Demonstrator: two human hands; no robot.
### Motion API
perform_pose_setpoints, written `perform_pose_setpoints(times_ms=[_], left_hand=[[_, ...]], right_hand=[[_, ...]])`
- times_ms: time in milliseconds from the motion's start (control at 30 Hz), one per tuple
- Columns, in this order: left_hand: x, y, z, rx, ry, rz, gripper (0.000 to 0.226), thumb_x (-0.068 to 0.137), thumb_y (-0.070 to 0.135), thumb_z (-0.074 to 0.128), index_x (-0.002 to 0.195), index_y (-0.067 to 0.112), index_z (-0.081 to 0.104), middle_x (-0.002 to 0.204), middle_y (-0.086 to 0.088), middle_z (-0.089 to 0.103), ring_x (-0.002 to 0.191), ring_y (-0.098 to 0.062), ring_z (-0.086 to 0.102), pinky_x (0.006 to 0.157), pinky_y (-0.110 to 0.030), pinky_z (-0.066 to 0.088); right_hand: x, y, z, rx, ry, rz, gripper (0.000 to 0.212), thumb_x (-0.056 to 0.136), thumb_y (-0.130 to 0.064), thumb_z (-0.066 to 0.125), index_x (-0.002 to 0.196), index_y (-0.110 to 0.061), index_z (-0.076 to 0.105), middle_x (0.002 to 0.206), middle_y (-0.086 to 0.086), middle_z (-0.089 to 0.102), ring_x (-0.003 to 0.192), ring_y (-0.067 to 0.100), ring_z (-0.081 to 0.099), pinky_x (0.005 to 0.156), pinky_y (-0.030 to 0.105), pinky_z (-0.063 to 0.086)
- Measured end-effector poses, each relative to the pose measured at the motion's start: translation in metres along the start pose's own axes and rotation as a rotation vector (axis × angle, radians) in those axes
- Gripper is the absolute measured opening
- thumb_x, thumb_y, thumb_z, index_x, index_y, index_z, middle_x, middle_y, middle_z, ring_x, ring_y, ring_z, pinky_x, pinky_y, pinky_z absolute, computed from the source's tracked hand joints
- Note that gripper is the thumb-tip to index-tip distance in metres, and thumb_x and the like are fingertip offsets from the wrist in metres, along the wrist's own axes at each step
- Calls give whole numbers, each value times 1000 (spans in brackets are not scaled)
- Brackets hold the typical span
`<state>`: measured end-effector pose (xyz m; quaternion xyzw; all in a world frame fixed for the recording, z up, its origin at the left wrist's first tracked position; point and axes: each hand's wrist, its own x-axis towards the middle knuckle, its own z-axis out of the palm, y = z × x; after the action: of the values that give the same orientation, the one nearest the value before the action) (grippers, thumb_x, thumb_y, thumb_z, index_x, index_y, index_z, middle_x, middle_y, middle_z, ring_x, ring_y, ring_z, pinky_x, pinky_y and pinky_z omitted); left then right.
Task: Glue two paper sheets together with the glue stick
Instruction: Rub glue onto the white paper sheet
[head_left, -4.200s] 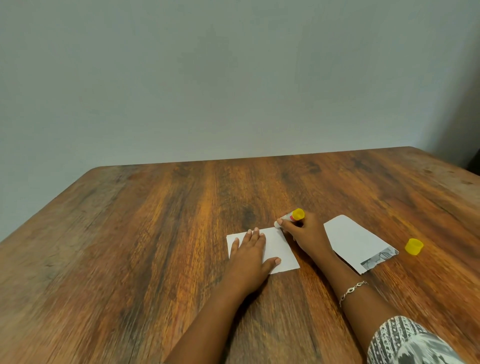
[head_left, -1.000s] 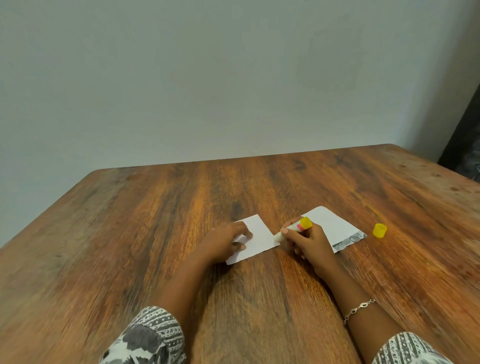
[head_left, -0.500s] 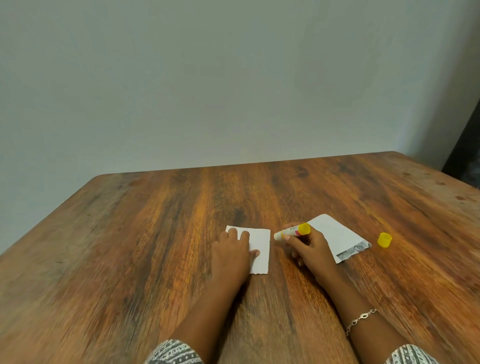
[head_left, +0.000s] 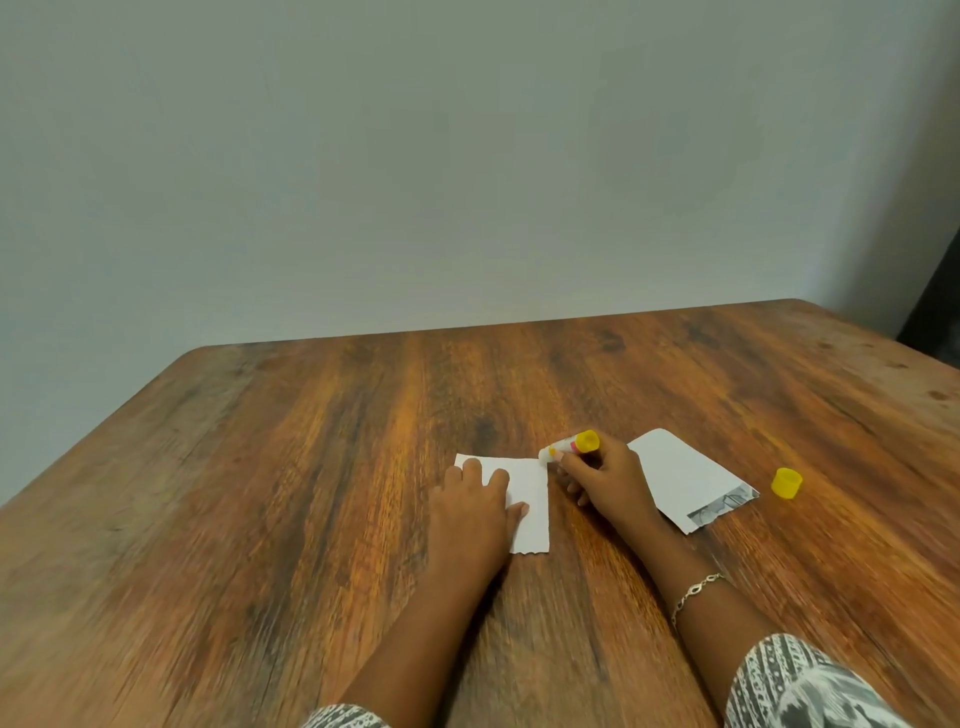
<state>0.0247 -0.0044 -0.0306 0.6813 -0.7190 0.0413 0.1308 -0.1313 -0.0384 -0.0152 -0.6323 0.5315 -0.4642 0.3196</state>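
Note:
A small white paper sheet lies flat on the wooden table. My left hand rests palm down on its left part, fingers spread. My right hand grips the uncapped glue stick, a white tube with a yellow end. Its tip touches the sheet's far right corner. A second white sheet with a printed grey strip along one edge lies to the right, partly behind my right hand.
The yellow glue cap stands on the table right of the second sheet. A plain wall runs behind the table's far edge. A dark object sits beyond the far right corner.
My left hand turned the small sheet from a diagonal lie to square and now presses it flat. The glue stick's tip moved onto the sheet's far right corner.

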Motion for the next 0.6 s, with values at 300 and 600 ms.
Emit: perform_pose_setpoints(times_ms=[300,600], left_hand=[[1,0,1,-1,-9,-2,46,91,52,37,127,23,41,135,-8,45,118,-23,43,91,-35,41],[1,0,0,11,-20,-3,46,91,51,37,128,23,40,136,-9,44,119,-24,42,92,-35,41]], right_hand=[[3,0,2,-17,-3,-33,24,85,-19,61,70,-36,54,68,-14,62,55,9,59,42,6,44],[-1,-1,1,-24,-7,-32,26,84,-18,62,67,-36,55,66,-19,61,57,6,58,44,5,42]])
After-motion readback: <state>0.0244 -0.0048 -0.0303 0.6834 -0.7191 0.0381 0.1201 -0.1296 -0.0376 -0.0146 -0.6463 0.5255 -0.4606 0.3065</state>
